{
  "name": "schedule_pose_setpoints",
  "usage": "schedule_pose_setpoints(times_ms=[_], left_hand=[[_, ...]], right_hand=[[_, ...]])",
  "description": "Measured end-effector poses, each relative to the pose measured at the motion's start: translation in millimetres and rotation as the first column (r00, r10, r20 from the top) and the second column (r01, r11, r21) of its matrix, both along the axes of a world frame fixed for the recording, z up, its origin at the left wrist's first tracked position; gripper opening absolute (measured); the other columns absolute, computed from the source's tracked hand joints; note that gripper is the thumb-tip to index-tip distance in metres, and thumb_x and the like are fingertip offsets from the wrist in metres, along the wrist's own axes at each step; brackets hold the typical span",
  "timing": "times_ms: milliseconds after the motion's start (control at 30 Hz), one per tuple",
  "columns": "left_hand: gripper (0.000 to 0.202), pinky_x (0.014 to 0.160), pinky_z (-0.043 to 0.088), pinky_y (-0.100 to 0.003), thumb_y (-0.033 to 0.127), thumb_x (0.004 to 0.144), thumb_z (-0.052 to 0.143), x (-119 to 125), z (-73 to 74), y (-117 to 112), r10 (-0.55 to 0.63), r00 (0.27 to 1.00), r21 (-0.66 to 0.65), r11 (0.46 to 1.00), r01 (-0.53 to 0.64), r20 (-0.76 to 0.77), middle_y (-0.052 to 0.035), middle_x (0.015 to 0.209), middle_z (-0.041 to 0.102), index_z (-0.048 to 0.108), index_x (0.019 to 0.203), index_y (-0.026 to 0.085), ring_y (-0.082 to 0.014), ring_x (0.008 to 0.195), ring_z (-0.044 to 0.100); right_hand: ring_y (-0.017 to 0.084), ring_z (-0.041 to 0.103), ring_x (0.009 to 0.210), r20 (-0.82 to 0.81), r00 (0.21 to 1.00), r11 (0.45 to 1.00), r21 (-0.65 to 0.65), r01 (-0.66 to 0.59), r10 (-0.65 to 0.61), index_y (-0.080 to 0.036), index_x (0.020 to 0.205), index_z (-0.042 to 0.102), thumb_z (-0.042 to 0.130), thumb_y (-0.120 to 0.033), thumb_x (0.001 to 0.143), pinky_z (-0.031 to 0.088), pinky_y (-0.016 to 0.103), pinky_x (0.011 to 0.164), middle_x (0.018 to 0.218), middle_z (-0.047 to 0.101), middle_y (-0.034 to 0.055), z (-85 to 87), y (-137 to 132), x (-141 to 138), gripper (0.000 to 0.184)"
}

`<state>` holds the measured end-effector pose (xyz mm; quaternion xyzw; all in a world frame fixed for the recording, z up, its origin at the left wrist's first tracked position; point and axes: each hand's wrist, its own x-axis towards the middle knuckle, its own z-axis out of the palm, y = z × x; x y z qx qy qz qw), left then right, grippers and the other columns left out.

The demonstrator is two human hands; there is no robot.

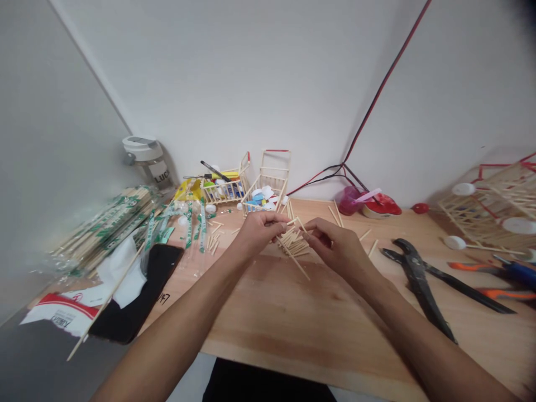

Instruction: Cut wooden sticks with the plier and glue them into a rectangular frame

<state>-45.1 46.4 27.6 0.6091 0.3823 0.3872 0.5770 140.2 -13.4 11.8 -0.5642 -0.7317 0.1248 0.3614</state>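
Note:
Above the middle of the wooden table, my left hand (260, 230) pinches thin wooden sticks (294, 259), one of them long and slanting down to the right. My right hand (335, 241) is closed on a short wooden stick (300, 224), whose upper end meets the pieces at my left fingertips. Whether these pieces are joined cannot be made out. Just behind and below both hands lies a pile of short cut sticks (296, 245). Small stick-built carts (274, 181) stand against the wall beyond, one loaded with bottle caps and other small items.
Black pliers (412, 268) and orange-handled tools (473, 267) lie right, near a larger stick frame (481, 209). A red bowl (381, 207) and pink cup (348, 201) stand behind. Left are bagged skewers (113, 223), a phone (154, 279) and a jar (151, 162).

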Motion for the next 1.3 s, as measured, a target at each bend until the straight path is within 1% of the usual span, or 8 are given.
schedule_pose_setpoints(times_ms=[133,267,400,667,1067,1300], left_hand=[[0.018,0.051,0.040,-0.019,0.020,0.069,0.066,0.5,1.9,-2.3,0.016,1.000,0.012,1.000,-0.016,0.002,0.0009,0.058,0.059,0.073,0.082,0.010,-0.0066,0.051,0.048],[0.017,0.051,0.040,-0.020,0.018,0.069,0.066,0.8,-0.4,-1.4,0.014,1.000,0.018,1.000,-0.015,0.008,0.0003,0.059,0.059,0.072,0.082,0.009,-0.0070,0.052,0.049],[0.018,0.051,0.040,-0.019,0.018,0.069,0.065,0.9,-1.6,-0.8,0.015,1.000,0.020,1.000,-0.015,0.010,0.0002,0.059,0.060,0.072,0.082,0.009,-0.0070,0.053,0.049],[0.016,0.050,0.040,-0.019,0.018,0.068,0.066,0.7,2.7,-3.1,0.020,1.000,0.016,1.000,-0.020,0.004,0.0017,0.057,0.059,0.072,0.080,0.009,-0.0060,0.051,0.048],[0.016,0.052,0.040,-0.020,0.019,0.068,0.065,1.0,-1.9,-0.9,-0.003,1.000,0.005,1.000,0.003,-0.007,0.0002,0.060,0.060,0.072,0.080,0.011,-0.0067,0.053,0.048],[0.017,0.051,0.040,-0.020,0.020,0.069,0.065,1.0,-1.4,-1.0,-0.009,1.000,0.013,1.000,0.009,0.000,-0.0003,0.061,0.060,0.072,0.080,0.010,-0.0070,0.054,0.048]], right_hand=[[0.013,0.052,0.061,0.026,1.000,1.000,0.011,0.008,-0.009,-0.022,0.090,0.063,0.052,-0.029,0.090,0.037,0.025,0.058,0.067,0.061,-0.0009,1.3,-0.7,-1.3,0.012],[0.015,0.053,0.062,0.050,0.999,1.000,0.021,0.015,-0.016,-0.022,0.090,0.062,0.052,-0.029,0.090,0.037,0.025,0.058,0.067,0.061,-0.0001,1.0,-0.9,-1.5,0.012],[0.015,0.053,0.063,0.074,0.997,0.999,0.031,0.022,-0.024,-0.022,0.089,0.061,0.052,-0.027,0.090,0.037,0.025,0.059,0.067,0.061,-0.0007,1.0,-1.0,-1.4,0.010],[0.016,0.053,0.065,0.101,0.995,0.998,0.062,0.017,-0.023,-0.022,0.089,0.061,0.051,-0.028,0.091,0.035,0.026,0.060,0.069,0.060,0.0004,1.4,-1.9,-1.8,0.013],[0.016,0.053,0.065,0.126,0.992,1.000,0.011,0.019,-0.020,-0.022,0.089,0.060,0.052,-0.026,0.090,0.035,0.026,0.059,0.068,0.060,-0.0001,1.1,-2.7,0.4,0.010],[0.015,0.053,0.065,0.121,0.992,0.999,0.014,0.036,-0.037,-0.023,0.089,0.060,0.052,-0.026,0.089,0.035,0.025,0.059,0.069,0.060,-0.0003,2.0,-3.7,-1.4,0.009]])
